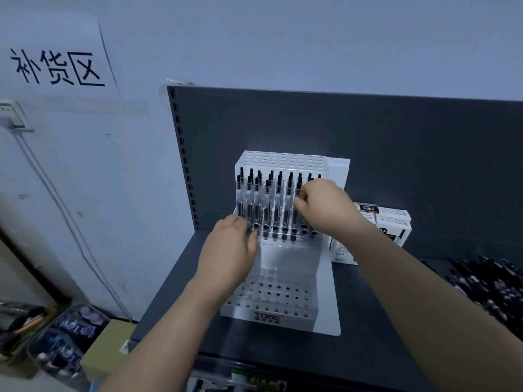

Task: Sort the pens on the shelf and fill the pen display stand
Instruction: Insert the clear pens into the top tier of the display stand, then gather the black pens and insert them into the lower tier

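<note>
A white tiered pen display stand (322, 312) sits on the dark shelf (368, 321). Several clear pens with black caps (266, 193) stand upright in its middle tier. The top and lowest tiers show open holes. My right hand (325, 205) is at the right end of that pen row, fingers curled round a pen there. My left hand (229, 250) rests against the stand's left front edge, its fingertips at the front row of holes. A heap of loose black pens (492, 284) lies at the shelf's right.
White pen boxes (393, 224) stand behind the stand on the right. The shelf's dark back panel (396, 142) rises behind. Left of the shelf, on the floor, are clear tubs (65, 343), a cardboard box (107, 346) and a cable along the wall (73, 222).
</note>
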`<move>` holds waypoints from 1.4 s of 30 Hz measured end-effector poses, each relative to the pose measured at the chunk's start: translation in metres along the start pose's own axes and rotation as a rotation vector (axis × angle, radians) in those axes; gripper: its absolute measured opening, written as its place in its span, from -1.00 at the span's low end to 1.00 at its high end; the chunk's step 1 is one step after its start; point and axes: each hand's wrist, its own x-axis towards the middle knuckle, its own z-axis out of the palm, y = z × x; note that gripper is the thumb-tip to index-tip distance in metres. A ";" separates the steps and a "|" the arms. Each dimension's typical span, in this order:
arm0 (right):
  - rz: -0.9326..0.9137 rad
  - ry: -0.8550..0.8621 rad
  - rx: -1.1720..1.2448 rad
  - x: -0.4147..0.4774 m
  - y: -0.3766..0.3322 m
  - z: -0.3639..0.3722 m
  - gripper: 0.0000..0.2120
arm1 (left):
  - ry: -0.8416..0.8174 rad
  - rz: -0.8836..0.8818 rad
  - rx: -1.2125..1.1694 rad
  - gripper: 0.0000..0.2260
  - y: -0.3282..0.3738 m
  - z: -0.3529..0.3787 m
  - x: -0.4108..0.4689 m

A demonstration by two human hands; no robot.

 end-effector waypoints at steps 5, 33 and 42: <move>0.043 0.015 0.066 -0.011 0.009 -0.006 -0.71 | -0.011 0.002 -0.019 -0.76 0.003 -0.004 0.000; 0.311 -0.042 -0.133 -0.194 0.349 -0.021 -0.65 | -0.309 0.284 -0.068 -0.70 0.264 0.169 -0.040; 0.333 -0.089 -0.156 -0.192 0.454 0.000 -0.36 | -0.638 -0.118 -0.047 -0.59 0.349 0.270 -0.034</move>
